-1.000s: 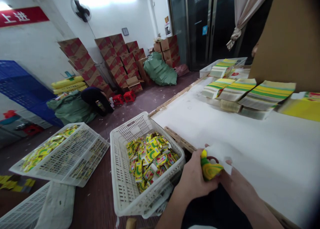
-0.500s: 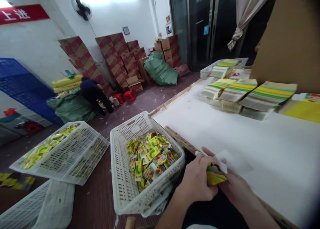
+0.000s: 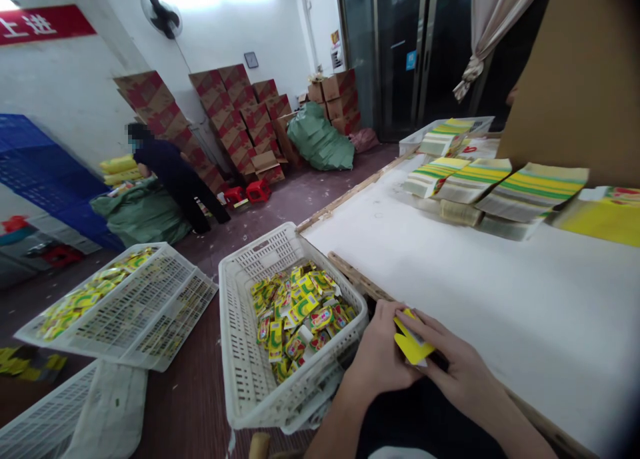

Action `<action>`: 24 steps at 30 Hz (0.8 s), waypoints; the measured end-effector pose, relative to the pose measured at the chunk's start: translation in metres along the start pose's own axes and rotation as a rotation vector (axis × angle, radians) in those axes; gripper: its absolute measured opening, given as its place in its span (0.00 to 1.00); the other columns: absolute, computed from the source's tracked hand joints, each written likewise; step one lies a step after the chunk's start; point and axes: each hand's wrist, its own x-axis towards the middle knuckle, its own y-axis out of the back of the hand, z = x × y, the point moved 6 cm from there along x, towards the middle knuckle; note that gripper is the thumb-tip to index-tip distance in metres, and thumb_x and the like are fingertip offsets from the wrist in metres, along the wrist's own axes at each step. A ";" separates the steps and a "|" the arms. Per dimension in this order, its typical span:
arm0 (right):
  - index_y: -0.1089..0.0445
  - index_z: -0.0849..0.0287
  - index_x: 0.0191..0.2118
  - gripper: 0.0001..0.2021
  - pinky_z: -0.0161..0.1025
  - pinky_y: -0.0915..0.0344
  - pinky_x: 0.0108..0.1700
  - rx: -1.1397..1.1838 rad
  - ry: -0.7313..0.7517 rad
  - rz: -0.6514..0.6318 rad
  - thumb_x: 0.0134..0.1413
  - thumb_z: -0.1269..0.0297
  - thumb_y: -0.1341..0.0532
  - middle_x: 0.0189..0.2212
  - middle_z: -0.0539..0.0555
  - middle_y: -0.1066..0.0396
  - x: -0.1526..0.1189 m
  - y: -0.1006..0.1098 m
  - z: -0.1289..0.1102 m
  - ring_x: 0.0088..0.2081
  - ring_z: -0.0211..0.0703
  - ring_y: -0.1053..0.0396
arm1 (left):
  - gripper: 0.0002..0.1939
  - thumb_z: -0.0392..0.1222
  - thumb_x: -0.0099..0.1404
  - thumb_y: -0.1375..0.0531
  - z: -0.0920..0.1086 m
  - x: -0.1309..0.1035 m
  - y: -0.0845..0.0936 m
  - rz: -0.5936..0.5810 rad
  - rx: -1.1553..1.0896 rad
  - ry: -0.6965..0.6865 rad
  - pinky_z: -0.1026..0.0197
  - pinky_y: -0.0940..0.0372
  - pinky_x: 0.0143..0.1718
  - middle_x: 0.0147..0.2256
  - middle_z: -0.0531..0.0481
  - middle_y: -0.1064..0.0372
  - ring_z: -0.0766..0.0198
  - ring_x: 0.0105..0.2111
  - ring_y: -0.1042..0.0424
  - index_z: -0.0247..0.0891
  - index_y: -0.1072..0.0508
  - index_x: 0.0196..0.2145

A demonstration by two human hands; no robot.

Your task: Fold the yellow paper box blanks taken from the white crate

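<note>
Between my two hands is a small yellow carton (image 3: 414,341), partly folded, with a flap sticking out toward me. My left hand (image 3: 383,349) wraps round its left side. My right hand (image 3: 450,359) grips it from the right, fingers lying across its top. Both hands are over the near edge of the white table (image 3: 500,292), and fingers hide much of the carton. Left of them stands a white plastic basket (image 3: 230,339) holding many small yellow-green cartons (image 3: 300,312).
Stacks of flat printed cartons (image 3: 535,185) lie at the table's far side by a cardboard sheet (image 3: 565,79). A second basket (image 3: 145,312) of cartons stands on the left. Beyond are a co-worker (image 3: 173,172), a green sack (image 3: 320,139) and stacked boxes (image 3: 235,119).
The carton has turned in my hands, its white flap no longer raised, and my right hand has closed over it. In the background the co-worker has straightened up from bending.
</note>
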 end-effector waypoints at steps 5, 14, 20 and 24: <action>0.27 0.50 0.42 0.18 0.41 0.32 0.46 0.154 -0.058 0.180 0.47 0.72 0.47 0.46 0.53 0.30 0.001 0.004 0.005 0.46 0.47 0.32 | 0.29 0.30 0.44 0.38 0.008 0.004 0.014 0.142 0.245 -0.057 0.51 0.43 0.48 0.42 0.45 0.38 0.53 0.44 0.39 0.40 0.37 0.46; 0.27 0.52 0.42 0.15 0.41 0.34 0.49 0.203 -0.181 0.390 0.47 0.67 0.43 0.52 0.53 0.35 -0.005 0.010 0.030 0.51 0.49 0.35 | 0.16 0.41 0.56 0.40 -0.008 0.004 0.023 0.350 -0.215 0.102 0.57 0.39 0.42 0.35 0.48 0.34 0.62 0.37 0.33 0.37 0.36 0.42; 0.28 0.49 0.44 0.16 0.41 0.34 0.49 -0.017 -0.013 0.292 0.50 0.68 0.44 0.55 0.53 0.41 -0.002 0.005 0.021 0.53 0.50 0.37 | 0.09 0.40 0.58 0.42 -0.024 0.001 0.034 0.568 -0.384 0.128 0.60 0.38 0.41 0.34 0.49 0.34 0.64 0.37 0.32 0.37 0.35 0.38; 0.28 0.50 0.43 0.16 0.42 0.33 0.48 -0.035 0.047 0.206 0.50 0.69 0.44 0.52 0.57 0.37 0.001 0.001 0.012 0.51 0.50 0.36 | 0.11 0.38 0.56 0.40 -0.036 0.002 0.040 0.644 -0.526 0.154 0.62 0.36 0.39 0.34 0.50 0.35 0.66 0.36 0.32 0.37 0.36 0.36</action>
